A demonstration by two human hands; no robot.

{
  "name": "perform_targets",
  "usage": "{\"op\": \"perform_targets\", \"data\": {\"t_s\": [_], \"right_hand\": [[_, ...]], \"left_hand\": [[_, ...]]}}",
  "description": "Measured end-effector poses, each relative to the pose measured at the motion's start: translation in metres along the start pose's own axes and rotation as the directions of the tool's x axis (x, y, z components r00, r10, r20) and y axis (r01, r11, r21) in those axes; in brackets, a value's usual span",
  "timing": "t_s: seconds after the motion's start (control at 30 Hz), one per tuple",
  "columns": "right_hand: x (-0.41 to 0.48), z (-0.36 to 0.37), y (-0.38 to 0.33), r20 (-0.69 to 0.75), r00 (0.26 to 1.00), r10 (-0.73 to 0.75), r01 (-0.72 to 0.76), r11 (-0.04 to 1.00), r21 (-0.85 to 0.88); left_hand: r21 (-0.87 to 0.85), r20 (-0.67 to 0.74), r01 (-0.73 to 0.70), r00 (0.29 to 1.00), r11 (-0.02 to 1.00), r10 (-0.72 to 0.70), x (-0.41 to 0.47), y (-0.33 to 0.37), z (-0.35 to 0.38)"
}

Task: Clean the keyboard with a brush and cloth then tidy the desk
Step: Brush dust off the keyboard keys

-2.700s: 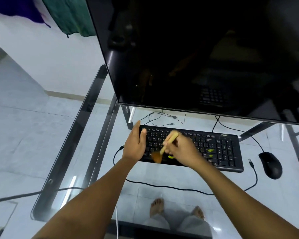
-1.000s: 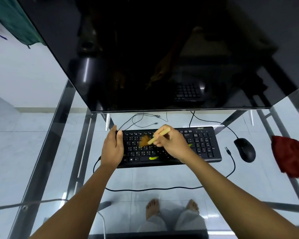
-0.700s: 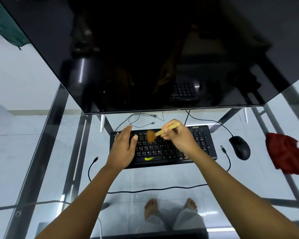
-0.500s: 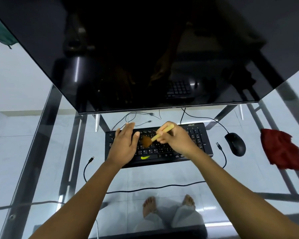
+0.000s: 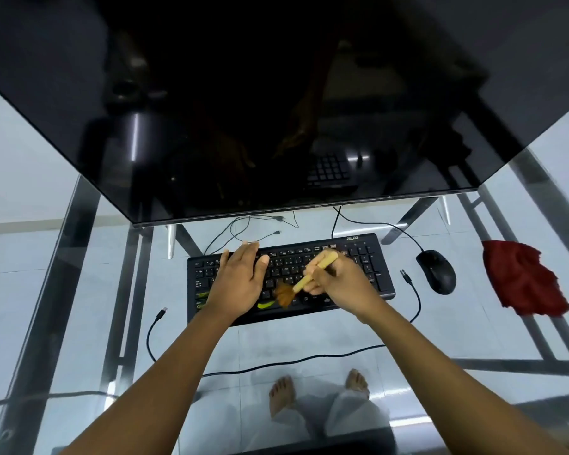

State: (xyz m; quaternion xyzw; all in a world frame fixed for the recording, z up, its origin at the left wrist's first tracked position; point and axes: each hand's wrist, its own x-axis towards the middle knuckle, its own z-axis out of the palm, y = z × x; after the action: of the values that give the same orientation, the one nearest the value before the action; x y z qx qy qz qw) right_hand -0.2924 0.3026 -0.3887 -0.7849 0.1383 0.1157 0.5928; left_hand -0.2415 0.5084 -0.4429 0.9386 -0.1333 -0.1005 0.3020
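Your left hand (image 5: 240, 284) lies flat on the left half of the black keyboard (image 5: 289, 277), fingers extended and slightly apart, pressing down rather than gripping anything; the likely reason is to pin the board so it does not skate on the glass desk (image 5: 309, 339) under each stroke. Your right hand (image 5: 337, 284) pinches the pale wooden handle of the brush (image 5: 304, 280) between thumb and fingertips, closed on it about midway, with the handle angled up and away from you so the brown bristles meet the lower key rows near the spacebar (there is a yellow-green mark on that bar, just beside the bristles). That low slant looks chosen to flick dust out of the gaps instead of pushing it deeper. The keyboard sits in front of the dark monitor (image 5: 276, 110), with the black mouse (image 5: 436, 272) just to its right and the red cloth (image 5: 526, 284) further right, well apart from both hands and untouched. By that layout you are in the brushing stage, with the wiping and tidying not yet done. A loose cable (image 5: 414, 290) ends beside the keyboard's right edge and will need sorting when you tidy.
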Motion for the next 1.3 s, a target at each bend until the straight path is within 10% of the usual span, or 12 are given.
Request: {"op": "perform_targets", "data": {"t_s": [0.13,0.27,0.4,0.5,0.63,0.77,0.9,1.03,1.17,1.3], "right_hand": [[-0.004,-0.010,0.002,-0.264,0.951,-0.158,0.135,0.986,-0.101],[-0.008,-0.014,0.002,0.015,0.999,-0.038,0.041,0.980,-0.196],[-0.007,-0.024,0.001,-0.289,0.938,-0.189,0.152,0.977,-0.148],[-0.007,-0.024,-0.002,0.026,0.998,-0.055,0.056,0.997,-0.052],[0.002,-0.028,0.004,-0.245,0.963,-0.112,0.102,0.993,-0.053],[0.009,-0.024,0.000,0.026,1.000,-0.005,0.004,1.000,0.008],[0.013,-0.013,-0.005,-0.311,0.935,-0.169,0.162,0.986,-0.047],[0.016,0.000,-0.012,0.035,0.997,-0.063,0.063,0.998,0.000],[0.024,-0.007,-0.014,-0.293,0.954,-0.065,0.088,0.994,0.064],[0.015,-0.019,-0.009,-0.013,0.998,0.061,-0.062,0.993,-0.102]], "left_hand": [[0.032,-0.023,0.020,1.000,0.999,-0.019,0.001,0.005,0.000],[0.114,-0.051,0.031,0.998,0.993,-0.025,0.005,0.007,0.005],[0.150,-0.043,0.014,0.999,0.989,-0.008,0.009,0.010,0.010],[0.165,-0.039,0.003,0.999,0.986,0.003,0.010,0.013,0.013],[0.164,-0.039,0.005,0.999,0.986,0.001,0.011,0.018,0.015],[0.169,-0.047,-0.034,0.998,0.985,0.042,0.009,0.014,0.015],[0.132,-0.050,-0.048,0.997,0.990,0.055,0.005,0.010,0.011],[0.137,-0.067,-0.070,0.995,0.988,0.079,-0.001,0.008,0.009],[0.128,-0.054,-0.085,0.994,0.988,0.093,-0.005,0.015,0.008],[0.124,-0.061,-0.110,0.991,0.986,0.118,-0.002,0.018,0.010]]}}
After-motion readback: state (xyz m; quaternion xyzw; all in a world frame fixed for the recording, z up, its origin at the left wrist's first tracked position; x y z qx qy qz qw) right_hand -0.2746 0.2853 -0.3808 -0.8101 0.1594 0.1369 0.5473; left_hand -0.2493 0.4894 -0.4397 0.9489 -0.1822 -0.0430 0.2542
